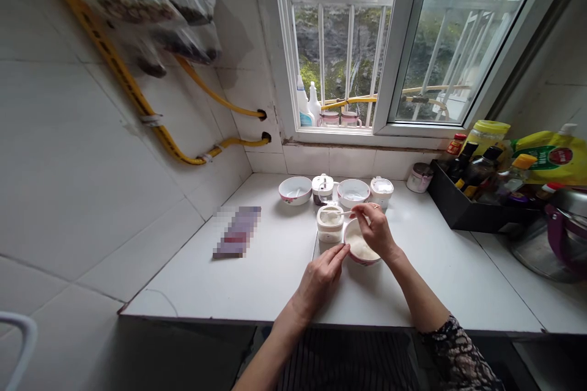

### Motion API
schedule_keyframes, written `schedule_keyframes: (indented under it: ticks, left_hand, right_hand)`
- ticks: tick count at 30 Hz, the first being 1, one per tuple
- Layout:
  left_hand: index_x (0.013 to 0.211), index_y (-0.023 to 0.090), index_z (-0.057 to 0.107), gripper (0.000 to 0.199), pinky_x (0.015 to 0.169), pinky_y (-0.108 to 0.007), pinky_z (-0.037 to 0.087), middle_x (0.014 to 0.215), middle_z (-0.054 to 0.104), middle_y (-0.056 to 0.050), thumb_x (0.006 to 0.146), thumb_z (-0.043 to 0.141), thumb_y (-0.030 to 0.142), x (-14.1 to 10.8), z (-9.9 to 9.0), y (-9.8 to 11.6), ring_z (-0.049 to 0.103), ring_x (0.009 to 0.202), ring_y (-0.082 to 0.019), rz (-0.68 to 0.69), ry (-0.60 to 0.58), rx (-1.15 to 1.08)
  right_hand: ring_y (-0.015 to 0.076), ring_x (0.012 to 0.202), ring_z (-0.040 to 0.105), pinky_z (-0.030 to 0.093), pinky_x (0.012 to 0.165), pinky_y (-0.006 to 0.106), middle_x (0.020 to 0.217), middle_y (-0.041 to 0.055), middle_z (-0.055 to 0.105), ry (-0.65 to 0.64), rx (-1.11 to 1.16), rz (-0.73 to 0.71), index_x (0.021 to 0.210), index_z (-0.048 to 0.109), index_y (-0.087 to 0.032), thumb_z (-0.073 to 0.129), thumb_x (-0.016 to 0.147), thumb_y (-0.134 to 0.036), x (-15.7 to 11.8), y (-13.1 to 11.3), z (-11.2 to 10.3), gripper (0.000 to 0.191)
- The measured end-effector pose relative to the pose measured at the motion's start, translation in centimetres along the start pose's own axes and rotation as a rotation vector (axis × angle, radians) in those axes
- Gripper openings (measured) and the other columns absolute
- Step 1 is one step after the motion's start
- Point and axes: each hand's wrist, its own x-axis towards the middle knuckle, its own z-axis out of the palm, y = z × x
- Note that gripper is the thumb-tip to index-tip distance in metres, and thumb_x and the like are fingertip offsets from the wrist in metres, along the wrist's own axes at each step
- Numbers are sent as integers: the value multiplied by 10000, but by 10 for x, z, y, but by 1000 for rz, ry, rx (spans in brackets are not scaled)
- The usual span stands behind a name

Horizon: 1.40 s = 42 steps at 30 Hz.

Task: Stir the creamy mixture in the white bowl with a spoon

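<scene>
My right hand pinches the thin handle of a small white spoon. The spoon's far end lies at the mouth of a white seasoning jar, which holds pale contents. Just right of that jar sits a bowl with white, grainy contents, partly under my right hand. The fingers of my left hand, close together, hold the bowl's left rim. Behind stand two more bowls, one on the left and one nearer the middle, with a lidded jar between them and another jar at right.
A blurred purple packet lies on the white counter at left. To the right, a black box holds several bottles, with a metal pot beside it. Plastic bags hang above left, near a yellow pipe.
</scene>
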Motion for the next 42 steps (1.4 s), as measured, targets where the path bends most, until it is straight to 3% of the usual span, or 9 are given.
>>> schedule_keyframes:
  ticks: [4,8,14,17,26,37,42]
  left_hand:
    - [1417,166,473,510,918,-316,591,1243,658,-126,933,391,29,1,-1,2,660,1126,-205,-8,0,-18]
    - [1408,165,481,502,904,-310,597,1235,663,-123,934,392,27,1,-1,2,669,1106,-201,-7,10,-23]
    - [1440,178,451,539,922,-320,590,1237,662,-119,927,385,27,0,-1,1,664,1117,-202,-3,1,-13]
    - [1443,177,446,542,934,-325,583,1250,655,-122,927,383,26,0,-1,1,657,1132,-205,-5,-12,-18]
    - [1417,169,471,508,913,-316,593,1239,661,-122,937,384,29,1,-1,1,664,1117,-201,-4,7,-19]
    - [1382,156,507,492,899,-301,596,1230,666,-121,924,399,17,1,1,2,670,1103,-200,-7,32,-13]
    - [1399,156,496,508,906,-298,594,1221,670,-119,920,395,21,1,1,2,672,1094,-195,1,29,-8]
  right_hand:
    - [198,674,626,493,687,328,697,36,680,106,262,332,846,599,-211,514,825,-360,4,9,-16,173]
    - [155,514,524,417,512,266,527,-18,565,70,291,482,705,569,-216,492,696,-303,6,22,-30,116]
    - [125,467,469,377,517,244,457,-32,531,-127,35,336,584,580,-213,457,634,-209,3,23,-24,133]
    - [122,467,474,377,516,236,451,-37,538,-188,57,335,587,588,-210,452,636,-204,2,20,-19,144]
    - [114,419,434,346,461,240,419,-27,525,-53,374,582,557,595,-194,469,566,-252,7,31,-27,139]
    - [110,404,430,373,450,259,409,-21,527,-8,516,679,543,587,-187,508,538,-247,11,31,-31,99]
    - [152,526,532,346,439,240,516,3,605,65,569,711,657,618,-181,585,600,-288,11,22,-27,126]
